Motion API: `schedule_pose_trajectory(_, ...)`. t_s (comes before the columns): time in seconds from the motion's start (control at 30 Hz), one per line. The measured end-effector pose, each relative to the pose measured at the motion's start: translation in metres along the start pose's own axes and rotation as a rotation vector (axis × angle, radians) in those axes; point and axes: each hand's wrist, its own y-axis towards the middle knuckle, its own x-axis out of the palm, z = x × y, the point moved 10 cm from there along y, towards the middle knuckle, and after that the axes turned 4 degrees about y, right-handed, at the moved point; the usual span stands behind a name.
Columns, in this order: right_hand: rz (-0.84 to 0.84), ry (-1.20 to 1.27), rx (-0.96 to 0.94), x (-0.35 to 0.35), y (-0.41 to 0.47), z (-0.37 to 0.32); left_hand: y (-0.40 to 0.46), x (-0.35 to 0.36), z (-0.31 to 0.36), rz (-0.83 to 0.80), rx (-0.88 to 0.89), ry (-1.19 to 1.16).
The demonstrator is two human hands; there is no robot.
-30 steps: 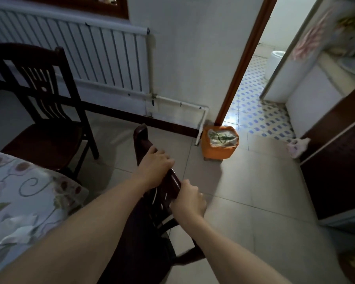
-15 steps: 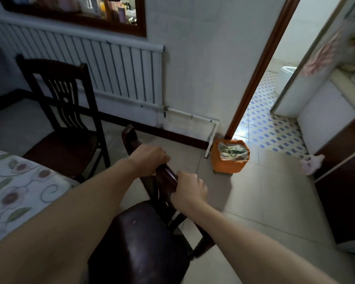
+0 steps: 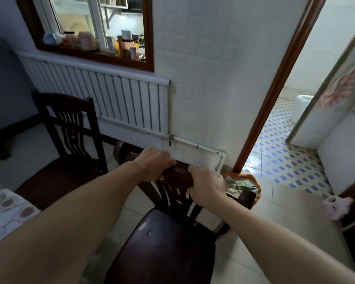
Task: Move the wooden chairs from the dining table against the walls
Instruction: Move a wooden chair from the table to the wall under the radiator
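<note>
dark brown chair [image 3: 162,242], orange bin [image 3: 256,182]

The held chair [image 3: 162,238] has swung from edge-on to face the wall, its seat now filling the lower centre; its backrest now partly covers the orange bin [image 3: 242,184] at centre right
</note>
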Motion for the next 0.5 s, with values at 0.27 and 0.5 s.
schedule_pose_trajectory(0.27,0.055,-0.062,-0.173,-0.034,0.111,0.045,0.098,-0.022,-0.054,-0.005,-0.088,-0.005)
schedule_pose_trajectory(0.5,0.112,-0.082,-0.174,-0.051,0.207,0.077,0.178,-0.022,-0.112,0.029,-0.116,-0.021)
